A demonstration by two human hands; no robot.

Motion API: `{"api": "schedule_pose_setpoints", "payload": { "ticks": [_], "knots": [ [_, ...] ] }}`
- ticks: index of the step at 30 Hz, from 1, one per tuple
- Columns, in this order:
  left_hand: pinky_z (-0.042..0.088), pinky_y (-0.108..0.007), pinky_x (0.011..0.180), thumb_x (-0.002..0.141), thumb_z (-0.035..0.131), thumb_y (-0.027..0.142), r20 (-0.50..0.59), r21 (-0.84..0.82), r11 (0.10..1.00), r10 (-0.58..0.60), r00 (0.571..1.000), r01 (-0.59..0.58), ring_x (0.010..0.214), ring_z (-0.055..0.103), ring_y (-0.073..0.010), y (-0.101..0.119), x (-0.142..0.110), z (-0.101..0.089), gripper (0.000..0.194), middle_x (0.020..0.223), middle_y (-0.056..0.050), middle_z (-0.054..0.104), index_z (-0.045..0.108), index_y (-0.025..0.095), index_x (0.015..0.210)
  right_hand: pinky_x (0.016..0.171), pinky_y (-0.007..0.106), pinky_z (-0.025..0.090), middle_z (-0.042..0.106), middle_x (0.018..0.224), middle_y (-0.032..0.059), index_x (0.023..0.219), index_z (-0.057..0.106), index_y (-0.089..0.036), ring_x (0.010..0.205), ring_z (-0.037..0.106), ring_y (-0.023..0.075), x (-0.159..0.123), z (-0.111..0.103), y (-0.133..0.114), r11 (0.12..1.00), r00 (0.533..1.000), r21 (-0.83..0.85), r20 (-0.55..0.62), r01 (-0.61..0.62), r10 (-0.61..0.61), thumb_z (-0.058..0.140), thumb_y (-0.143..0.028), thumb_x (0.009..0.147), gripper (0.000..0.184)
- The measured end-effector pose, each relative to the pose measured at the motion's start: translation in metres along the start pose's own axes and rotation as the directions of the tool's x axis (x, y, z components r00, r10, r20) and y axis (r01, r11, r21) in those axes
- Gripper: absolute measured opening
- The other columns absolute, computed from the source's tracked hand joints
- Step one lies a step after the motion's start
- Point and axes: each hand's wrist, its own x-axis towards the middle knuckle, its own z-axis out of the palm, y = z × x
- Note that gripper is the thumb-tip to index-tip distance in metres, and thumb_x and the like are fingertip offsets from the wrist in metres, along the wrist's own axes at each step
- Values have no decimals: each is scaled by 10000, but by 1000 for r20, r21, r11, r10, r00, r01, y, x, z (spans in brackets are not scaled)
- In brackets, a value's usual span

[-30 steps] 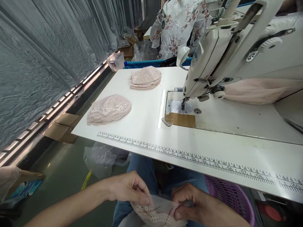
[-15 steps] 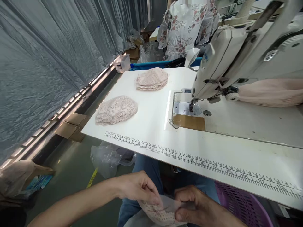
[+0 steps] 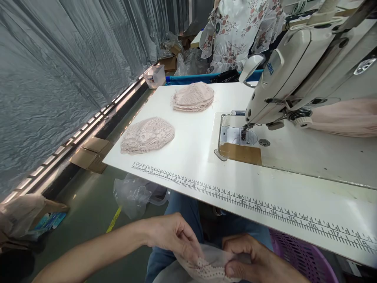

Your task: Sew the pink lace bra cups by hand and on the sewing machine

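My left hand (image 3: pixel 172 236) and my right hand (image 3: pixel 250 257) are low over my lap, below the table's front edge. Both pinch a small pale pink lace piece (image 3: pixel 206 265) between their fingertips, the left on its upper left edge, the right on its right side. On the white sewing table (image 3: pixel 191 157) lie two stacks of similar lace pieces: a nearer one (image 3: pixel 147 135) at the left and a farther one (image 3: pixel 193 96) at the back. The sewing machine (image 3: pixel 294 74) stands at the right, its needle over the plate (image 3: pixel 238 137).
A ruler scale (image 3: pixel 250 204) runs along the table's front edge. A purple basket (image 3: pixel 297 255) sits under the table at right. A clear plastic bag (image 3: pixel 132 194) and cardboard boxes (image 3: pixel 90 153) lie on the floor at left. A person in a floral top (image 3: pixel 238 31) is beyond the table.
The view has shifted slightly, so the table sits further right. My hands stay on the lace piece, fingers working along its edge; the right hand has slid a little to the right.
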Motion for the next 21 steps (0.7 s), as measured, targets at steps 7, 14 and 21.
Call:
{"api": "schedule_pose_setpoints", "payload": {
  "ticks": [7,14,21],
  "knots": [
    [521,-149,702,480,847,530,1,-16,1000,-19,1000,19,657,644,-86,-4,2,1,515,728,25,714,769,211,876,512,225,252,422,647,-34,614,562,-158,605,376,108,-4,1,-3,999,1000,-30,-8,-18,17,676,-487,790,390],
    [490,-173,649,560,809,558,-74,101,994,-28,997,36,691,641,-127,0,-5,0,509,756,-9,724,762,216,934,550,228,368,551,659,-12,663,641,-169,627,518,143,0,-1,7,955,992,-294,-127,-33,-5,606,-441,838,325],
    [436,-205,620,505,867,465,-520,-189,958,87,850,-214,627,594,-122,-11,14,0,462,715,-56,696,743,104,765,644,318,529,722,973,128,1129,629,-109,818,692,252,26,35,27,7,599,-993,-76,-116,-797,417,-418,950,415]
  ]
}}
